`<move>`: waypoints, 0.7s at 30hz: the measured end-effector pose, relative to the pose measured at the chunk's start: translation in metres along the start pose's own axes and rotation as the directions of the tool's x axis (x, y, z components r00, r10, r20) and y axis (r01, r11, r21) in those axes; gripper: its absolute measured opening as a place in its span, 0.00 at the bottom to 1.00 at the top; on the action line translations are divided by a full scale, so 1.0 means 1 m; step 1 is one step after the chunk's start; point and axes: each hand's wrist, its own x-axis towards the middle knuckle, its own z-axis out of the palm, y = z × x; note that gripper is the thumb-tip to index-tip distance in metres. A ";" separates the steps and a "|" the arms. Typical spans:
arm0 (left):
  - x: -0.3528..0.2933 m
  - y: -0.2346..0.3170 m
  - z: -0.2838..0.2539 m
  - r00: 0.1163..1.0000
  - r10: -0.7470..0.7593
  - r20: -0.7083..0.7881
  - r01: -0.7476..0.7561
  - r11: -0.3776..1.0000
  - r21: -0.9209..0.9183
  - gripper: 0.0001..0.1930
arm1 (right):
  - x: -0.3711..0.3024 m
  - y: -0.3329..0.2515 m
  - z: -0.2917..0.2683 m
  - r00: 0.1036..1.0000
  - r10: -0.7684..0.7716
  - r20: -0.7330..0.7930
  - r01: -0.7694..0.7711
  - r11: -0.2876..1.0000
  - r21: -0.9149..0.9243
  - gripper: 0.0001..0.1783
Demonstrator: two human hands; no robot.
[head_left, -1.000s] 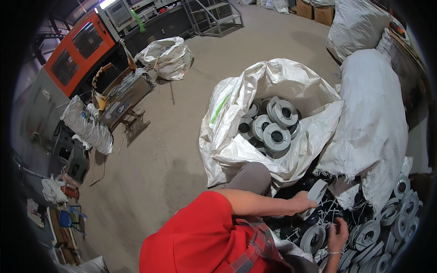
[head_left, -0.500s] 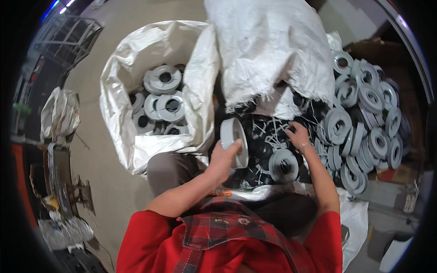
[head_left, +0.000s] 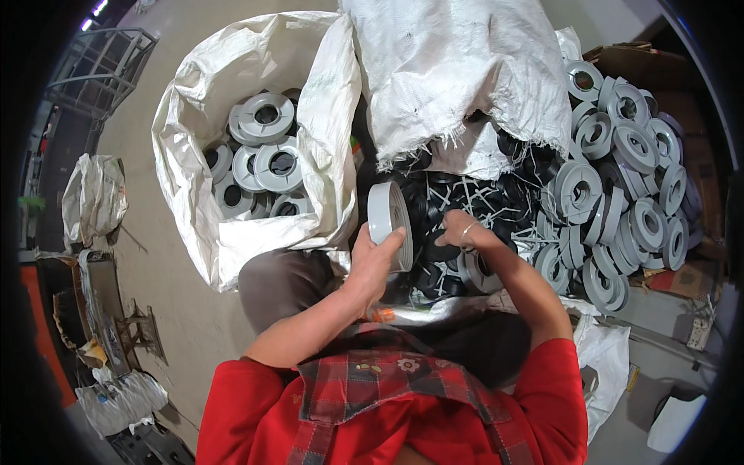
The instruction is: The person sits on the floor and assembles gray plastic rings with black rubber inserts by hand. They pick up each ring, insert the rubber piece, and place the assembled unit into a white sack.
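On the grey-brown floor [head_left: 194, 341], an open white woven-plastic sack [head_left: 333, 132] stands to the left, with grey round plastic rings [head_left: 249, 116] inside. Along its right edge lies a bulging white woven-plastic bag [head_left: 461, 62]. Before the bag's near edge spreads a jumble of black plastic parts and thin white plastic strips [head_left: 430, 279], a loose grey round ring [head_left: 468, 273] at its near side. Right of it rises a heap of grey round plastic rings [head_left: 634, 147]. The left hand [head_left: 370, 267] holds an upright grey plastic ring [head_left: 380, 213] between sack and jumble; the right hand [head_left: 459, 231] is over the jumble
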 end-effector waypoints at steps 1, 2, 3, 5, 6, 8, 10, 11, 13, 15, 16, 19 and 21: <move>0.001 -0.004 -0.002 1.000 0.005 0.014 -0.005 1.000 0.007 0.19 | -0.011 -0.002 -0.002 0.994 0.023 -0.105 -0.014 0.997 0.081 0.28; 0.004 -0.009 -0.006 1.000 0.016 0.024 -0.017 1.000 0.011 0.19 | -0.030 -0.009 -0.009 0.977 0.046 -0.210 -0.013 0.988 0.156 0.27; 0.004 -0.013 -0.009 0.999 0.028 0.025 -0.028 1.000 0.011 0.19 | -0.048 -0.017 -0.016 0.950 0.069 -0.305 0.001 0.974 0.225 0.25; -0.003 -0.003 -0.004 0.992 -0.053 0.113 0.062 0.995 -0.081 0.17 | -0.080 -0.034 -0.023 0.725 -0.039 -0.687 0.269 0.935 0.231 0.18; -0.005 0.002 -0.001 0.983 -0.089 0.162 0.110 0.986 -0.123 0.17 | -0.098 -0.046 -0.027 0.712 -0.096 -0.695 0.344 0.911 0.226 0.17; -0.005 0.006 0.001 0.953 -0.099 0.286 0.170 0.957 -0.234 0.15 | -0.116 -0.054 -0.024 0.596 -0.323 -0.735 0.552 0.829 0.084 0.16; -0.010 0.010 0.001 0.922 -0.093 0.377 0.206 0.940 -0.271 0.15 | -0.130 -0.058 -0.017 0.588 -0.401 -0.703 0.628 0.773 0.084 0.19; -0.013 0.012 0.002 0.910 -0.069 0.409 0.183 0.952 -0.246 0.15 | -0.134 -0.060 -0.020 0.648 -0.311 -0.696 0.626 0.737 0.253 0.22; -0.018 0.015 0.002 0.882 -0.023 0.471 0.133 0.970 -0.202 0.16 | -0.142 -0.065 -0.029 0.766 -0.151 -0.626 0.577 0.592 0.563 0.26; -0.020 0.012 0.000 0.864 -0.035 0.502 0.133 0.978 -0.162 0.16 | -0.152 -0.066 -0.031 0.715 -0.198 -0.671 0.530 0.779 0.335 0.37; -0.022 0.012 -0.001 0.855 -0.044 0.517 0.136 0.981 -0.141 0.17 | -0.162 -0.070 -0.032 0.700 -0.253 -0.668 0.498 0.843 0.203 0.39; -0.026 0.019 -0.005 0.814 -0.109 0.571 0.205 0.973 -0.106 0.17 | -0.170 -0.069 -0.027 0.565 -0.500 -0.656 0.509 0.837 -0.199 0.42; -0.027 0.021 -0.008 0.792 -0.136 0.595 0.203 0.978 -0.046 0.16 | -0.179 -0.071 -0.026 0.489 -0.616 -0.617 0.519 0.774 -0.361 0.41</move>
